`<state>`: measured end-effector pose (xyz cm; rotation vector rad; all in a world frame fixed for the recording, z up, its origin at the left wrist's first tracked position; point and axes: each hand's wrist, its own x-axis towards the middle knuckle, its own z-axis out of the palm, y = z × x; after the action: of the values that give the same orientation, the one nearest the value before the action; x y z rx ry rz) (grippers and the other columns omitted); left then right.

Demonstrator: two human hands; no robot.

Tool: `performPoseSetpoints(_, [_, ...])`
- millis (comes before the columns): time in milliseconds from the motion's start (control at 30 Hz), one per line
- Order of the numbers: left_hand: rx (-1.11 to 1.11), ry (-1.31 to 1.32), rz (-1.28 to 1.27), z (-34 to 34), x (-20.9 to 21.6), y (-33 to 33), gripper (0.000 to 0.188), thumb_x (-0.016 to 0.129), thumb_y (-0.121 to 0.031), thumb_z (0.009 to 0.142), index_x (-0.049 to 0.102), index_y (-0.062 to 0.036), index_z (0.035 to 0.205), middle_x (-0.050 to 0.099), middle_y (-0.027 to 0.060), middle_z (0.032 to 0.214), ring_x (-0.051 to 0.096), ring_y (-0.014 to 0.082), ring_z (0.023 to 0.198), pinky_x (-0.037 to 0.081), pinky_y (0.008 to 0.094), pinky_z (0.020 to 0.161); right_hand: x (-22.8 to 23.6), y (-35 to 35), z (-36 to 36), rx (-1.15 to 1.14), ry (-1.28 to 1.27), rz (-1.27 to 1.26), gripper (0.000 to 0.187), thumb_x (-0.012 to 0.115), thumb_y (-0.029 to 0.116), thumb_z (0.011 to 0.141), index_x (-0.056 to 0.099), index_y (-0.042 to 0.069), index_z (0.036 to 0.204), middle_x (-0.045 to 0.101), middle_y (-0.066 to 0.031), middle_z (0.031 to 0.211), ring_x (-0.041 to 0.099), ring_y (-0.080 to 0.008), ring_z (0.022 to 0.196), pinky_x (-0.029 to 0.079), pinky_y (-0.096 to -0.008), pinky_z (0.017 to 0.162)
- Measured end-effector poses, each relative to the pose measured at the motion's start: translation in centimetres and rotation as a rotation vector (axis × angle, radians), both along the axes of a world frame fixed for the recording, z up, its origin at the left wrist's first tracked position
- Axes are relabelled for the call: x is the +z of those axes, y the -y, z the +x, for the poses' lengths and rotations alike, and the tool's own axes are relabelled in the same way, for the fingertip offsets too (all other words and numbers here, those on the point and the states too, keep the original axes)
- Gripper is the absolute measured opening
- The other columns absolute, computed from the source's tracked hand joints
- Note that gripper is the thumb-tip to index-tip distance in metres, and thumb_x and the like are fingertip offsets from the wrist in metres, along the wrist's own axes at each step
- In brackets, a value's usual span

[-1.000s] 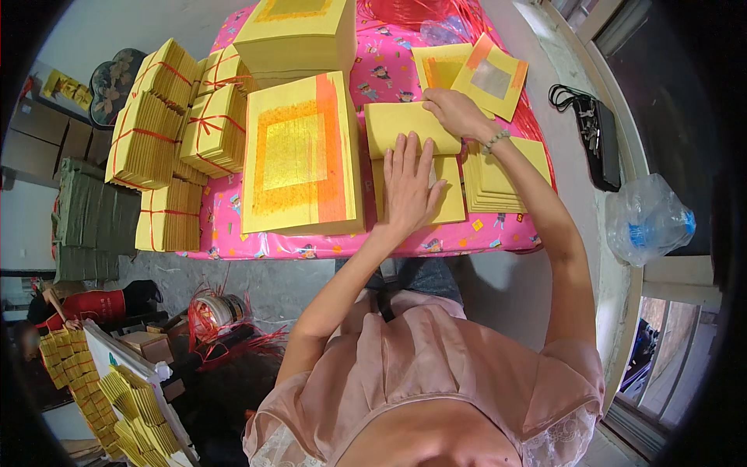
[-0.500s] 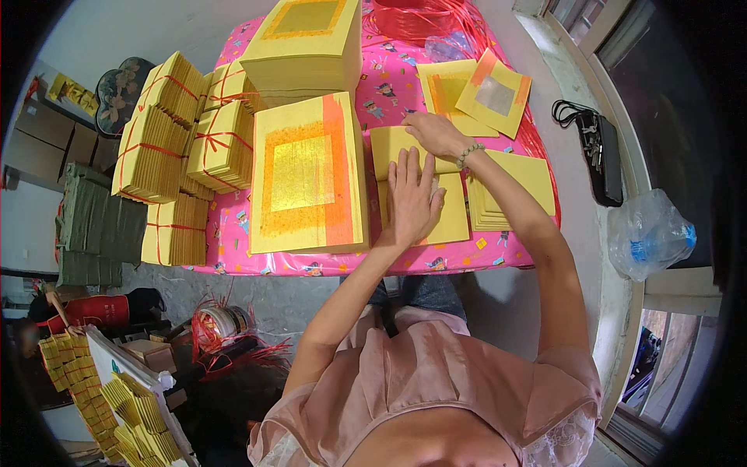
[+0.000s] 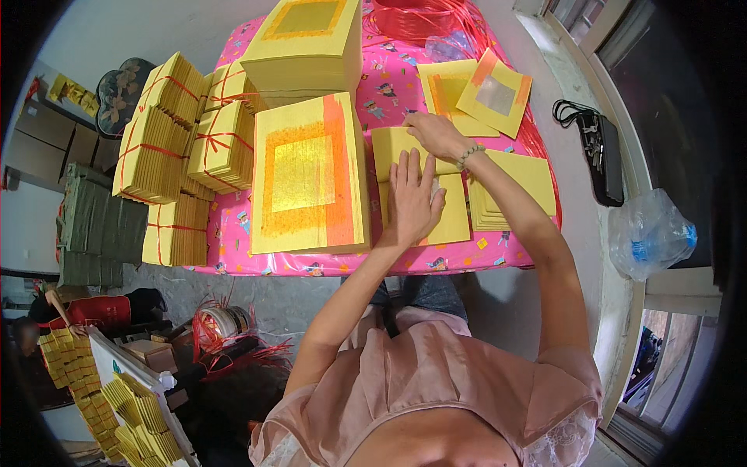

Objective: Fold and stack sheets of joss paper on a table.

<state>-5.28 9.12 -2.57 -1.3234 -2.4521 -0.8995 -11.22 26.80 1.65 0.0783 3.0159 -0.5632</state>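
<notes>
A yellow paper sheet (image 3: 453, 224) lies near the table's front edge, with a folded part (image 3: 387, 146) across its far side. My left hand (image 3: 412, 206) rests flat on the sheet with its fingers stretched away from me and a little apart. At the sheet's far edge my right hand (image 3: 440, 138) has its fingers bent and together on the folded part; the fingertips are partly hidden. Right of the sheet, under my right forearm, sits a low pile of folded yellow papers (image 3: 517, 187). A tall stack of yellow paper with a gold square (image 3: 303, 175) stands left of my left hand.
Another tall paper stack (image 3: 311, 66) is behind. Bundles tied with red string (image 3: 152, 159) fill the table's left side. Two loose sheets (image 3: 498, 97) and red strings (image 3: 420, 23) lie at the far right. A black pouch (image 3: 603, 163) and clear plastic bag (image 3: 650, 233) are on the ledge.
</notes>
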Motion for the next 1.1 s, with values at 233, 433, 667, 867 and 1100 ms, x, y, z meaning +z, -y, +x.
performPoseSetpoints(233, [-0.002, 0.042, 0.003, -0.1, -0.1, 0.1, 0.064, 0.058, -0.031, 0.09, 0.042, -0.0007, 0.145, 0.037, 0.0314, 0.147, 0.03, 0.0494, 0.138, 0.022, 0.0589, 0.114, 0.4, 0.6, 0.5, 0.026, -0.055, 0.008, 0.029, 0.049, 0.022, 0.098, 0.059, 0.002, 0.116, 0.064, -0.0195, 0.115, 0.059, -0.0384, 0.11, 0.047, -0.0482, 0.092])
performPoseSetpoints(433, [-0.009, 0.057, -0.017, 0.1, 0.3, 0.1, 0.063, 0.058, -0.03, 0.09, 0.044, -0.0007, 0.144, 0.039, 0.0323, 0.146, 0.032, 0.0506, 0.137, 0.024, 0.0588, 0.113, -0.4, 0.4, 0.7, 0.014, -0.092, 0.032, 0.028, 0.051, 0.02, 0.097, 0.058, 0.002, 0.117, 0.064, -0.019, 0.113, 0.06, -0.0378, 0.108, 0.047, -0.0491, 0.091])
performPoseSetpoints(667, [-0.003, 0.062, -0.011, -0.1, -0.4, 0.3, 0.063, 0.059, -0.028, 0.087, 0.046, -0.0013, 0.143, 0.038, 0.0318, 0.146, 0.031, 0.0489, 0.139, 0.023, 0.057, 0.115, 0.0, 2.8, 5.3, -0.013, -0.429, 0.346, 0.025, 0.059, 0.012, 0.087, 0.06, 0.0, 0.108, 0.064, -0.0158, 0.1, 0.064, -0.0337, 0.096, 0.049, -0.0449, 0.084])
performPoseSetpoints(867, [-0.019, 0.024, -0.005, -0.2, -0.4, 0.5, 0.062, 0.058, -0.029, 0.088, 0.046, -0.0024, 0.143, 0.038, 0.0307, 0.147, 0.031, 0.0483, 0.14, 0.023, 0.0564, 0.115, 0.9, 5.7, 12.7, -0.068, -0.203, 0.526, 0.016, 0.059, 0.009, 0.081, 0.06, 0.002, 0.095, 0.061, -0.012, 0.091, 0.061, -0.027, 0.093, 0.047, -0.0375, 0.084])
performPoseSetpoints(1100, [-0.014, -0.031, -0.043, -0.3, -0.6, 0.3, 0.059, 0.056, -0.028, 0.089, 0.047, -0.0023, 0.141, 0.04, 0.0303, 0.146, 0.034, 0.0475, 0.138, 0.025, 0.0554, 0.114, -1.5, 6.3, 13.9, -0.021, -0.15, 0.646, 0.04, 0.054, 0.01, 0.087, 0.053, -0.006, 0.124, 0.056, -0.0206, 0.12, 0.055, -0.0344, 0.114, 0.044, -0.0438, 0.1])
